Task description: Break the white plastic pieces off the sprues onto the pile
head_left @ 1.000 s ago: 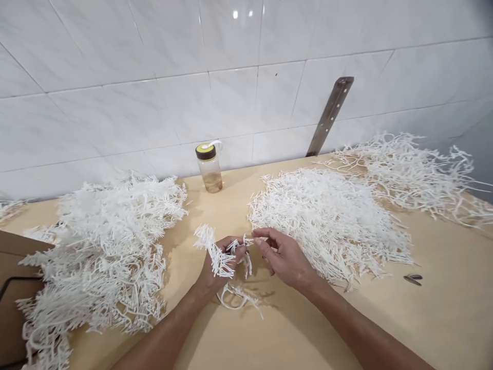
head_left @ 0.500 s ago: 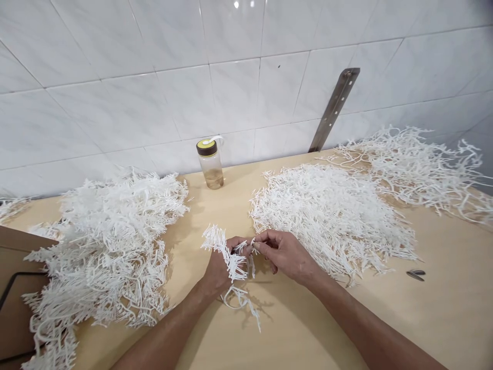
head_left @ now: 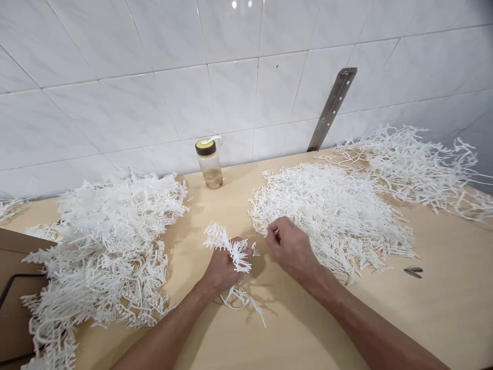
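Note:
My left hand (head_left: 224, 268) is closed on a white branched plastic sprig (head_left: 234, 247) whose fringed part rises above the fingers. A thinner white stem with twiggy ends (head_left: 242, 298) hangs below that hand over the table. My right hand (head_left: 290, 245) is apart from the left, its fingers curled inward at the near left edge of a heap of small white pieces (head_left: 327, 205). What those fingers hold, if anything, is hidden.
On the left lies a big pile of fringed white sprigs (head_left: 115, 241) beside a cardboard box (head_left: 19, 288). Branching white stems (head_left: 416, 164) spread at the back right. A bottle (head_left: 211, 167) stands near the tiled wall, and a metal bracket (head_left: 333, 108) leans there. Dark slivers (head_left: 413, 272) lie to the right.
My right hand has drawn away from the left, moving right and slightly up to the small-piece heap, and its fingers have curled. My left hand keeps hold of the sprig, almost in place.

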Demonstrator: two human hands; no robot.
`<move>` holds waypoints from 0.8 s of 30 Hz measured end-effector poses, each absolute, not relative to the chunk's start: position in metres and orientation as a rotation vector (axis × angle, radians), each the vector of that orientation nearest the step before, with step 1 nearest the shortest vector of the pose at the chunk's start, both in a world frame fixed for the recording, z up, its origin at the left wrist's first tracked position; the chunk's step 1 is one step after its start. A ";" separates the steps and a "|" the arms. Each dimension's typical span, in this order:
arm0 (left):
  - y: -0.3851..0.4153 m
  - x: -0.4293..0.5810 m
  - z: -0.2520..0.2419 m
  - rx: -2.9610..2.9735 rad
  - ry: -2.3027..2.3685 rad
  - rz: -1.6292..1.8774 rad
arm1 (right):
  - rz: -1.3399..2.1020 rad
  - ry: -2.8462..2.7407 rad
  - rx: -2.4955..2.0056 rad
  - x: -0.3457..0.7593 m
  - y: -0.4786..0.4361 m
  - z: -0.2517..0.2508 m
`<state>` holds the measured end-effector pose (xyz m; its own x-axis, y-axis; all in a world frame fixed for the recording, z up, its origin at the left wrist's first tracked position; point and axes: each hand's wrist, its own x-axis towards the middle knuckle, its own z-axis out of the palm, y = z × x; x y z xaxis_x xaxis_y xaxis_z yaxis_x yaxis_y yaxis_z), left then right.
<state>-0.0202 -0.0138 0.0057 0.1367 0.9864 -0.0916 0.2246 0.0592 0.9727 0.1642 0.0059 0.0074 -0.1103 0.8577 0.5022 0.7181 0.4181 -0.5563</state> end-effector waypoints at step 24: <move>-0.014 -0.022 0.005 1.320 1.207 1.000 | 0.893 -1.869 -1.308 0.155 -0.005 0.015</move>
<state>-0.0217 -0.0142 0.0048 0.1452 0.9873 -0.0637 0.1208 0.0462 0.9916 0.1551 -0.0053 0.0153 -0.2657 0.9535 0.1421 0.4887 0.2603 -0.8327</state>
